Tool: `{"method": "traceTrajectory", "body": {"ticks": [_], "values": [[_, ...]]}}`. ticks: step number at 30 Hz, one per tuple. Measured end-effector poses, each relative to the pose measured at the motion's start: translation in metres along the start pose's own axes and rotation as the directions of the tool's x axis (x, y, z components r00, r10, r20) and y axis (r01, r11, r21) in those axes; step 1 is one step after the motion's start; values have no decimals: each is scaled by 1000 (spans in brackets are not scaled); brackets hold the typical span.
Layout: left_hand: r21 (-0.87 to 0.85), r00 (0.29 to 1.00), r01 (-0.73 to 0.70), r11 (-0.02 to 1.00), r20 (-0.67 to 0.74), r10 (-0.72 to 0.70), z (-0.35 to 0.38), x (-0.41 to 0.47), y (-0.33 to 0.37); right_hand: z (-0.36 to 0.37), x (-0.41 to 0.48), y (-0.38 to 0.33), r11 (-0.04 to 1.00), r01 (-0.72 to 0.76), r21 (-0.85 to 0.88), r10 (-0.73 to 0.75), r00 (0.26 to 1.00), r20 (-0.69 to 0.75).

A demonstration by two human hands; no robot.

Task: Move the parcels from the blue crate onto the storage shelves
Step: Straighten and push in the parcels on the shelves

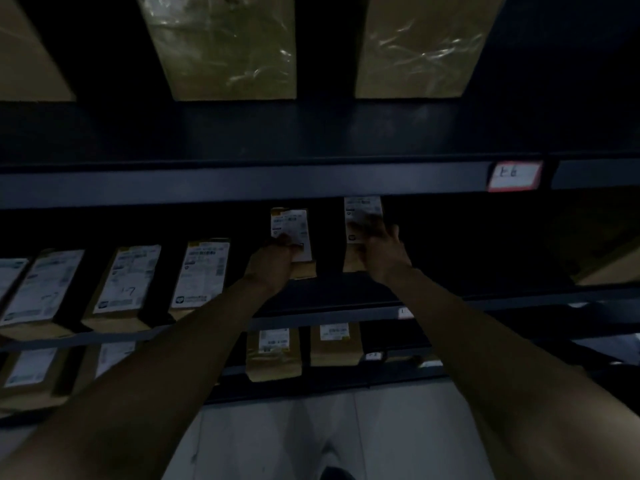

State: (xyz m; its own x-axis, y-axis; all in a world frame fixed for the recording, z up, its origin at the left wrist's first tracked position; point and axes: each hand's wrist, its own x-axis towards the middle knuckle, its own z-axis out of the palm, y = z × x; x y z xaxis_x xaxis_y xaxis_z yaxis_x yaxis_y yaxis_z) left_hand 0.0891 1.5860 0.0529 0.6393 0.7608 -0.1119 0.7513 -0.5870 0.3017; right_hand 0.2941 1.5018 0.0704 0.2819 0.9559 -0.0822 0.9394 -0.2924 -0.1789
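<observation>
Now I see both hands at the middle shelf (311,318): L hand (273,259) grips one brown parcel (292,233), R hand (381,252) holds second parcel (362,216) just beside, fingers curled round it.

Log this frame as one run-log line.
stage: shelving | left hand: grips left parcel | right hand: on right parcel, grip unclear | both parcels upright on shelf

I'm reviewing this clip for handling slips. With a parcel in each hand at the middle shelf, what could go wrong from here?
The left hand grips the left parcel near its lower end; it might tip on release. The right parcel, held by the right hand, sits close under the upper shelf edge and could snag.
</observation>
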Motion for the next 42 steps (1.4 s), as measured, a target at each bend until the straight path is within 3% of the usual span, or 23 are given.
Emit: {"method": "traceTrajectory", "body": {"ticks": [5,10,12,16,18,25,34,38,42], "values": [[-45,999,40,998,-29,-41,1,32,5,4,31,19,995,66,74,-59,994,-92],[-39,995,51,998,-85,-54,1,52,7,8,49,29,958,80,277,-54,993,-103],[-13,994,42,999,-99,-43,1,54,7,9,46,29,971,105,216,-83,990,-110],[-24,997,7,1000,-80,-9,1,44,3,15,30,18,988,142,-62,-152,968,-200],[-16,994,21,1000,-105,-23,-1,29,0,18,16,-2,982,175,-67,-185,957,-224],[157,969,31,987,-247,9,-35,-71,-52,27,-30,-116,936,349,-45,-352,926,-136],[298,971,229,927,-131,-198,-60,-180,-186,62,-67,-252,937,338,-86,-335,941,44],[282,987,161,946,-20,-162,-54,-174,-212,73,-56,-263,940,304,-155,-292,951,99],[195,990,138,971,-13,-138,-52,-143,-218,75,-28,-257,953,267,-145,-247,958,143]]}}
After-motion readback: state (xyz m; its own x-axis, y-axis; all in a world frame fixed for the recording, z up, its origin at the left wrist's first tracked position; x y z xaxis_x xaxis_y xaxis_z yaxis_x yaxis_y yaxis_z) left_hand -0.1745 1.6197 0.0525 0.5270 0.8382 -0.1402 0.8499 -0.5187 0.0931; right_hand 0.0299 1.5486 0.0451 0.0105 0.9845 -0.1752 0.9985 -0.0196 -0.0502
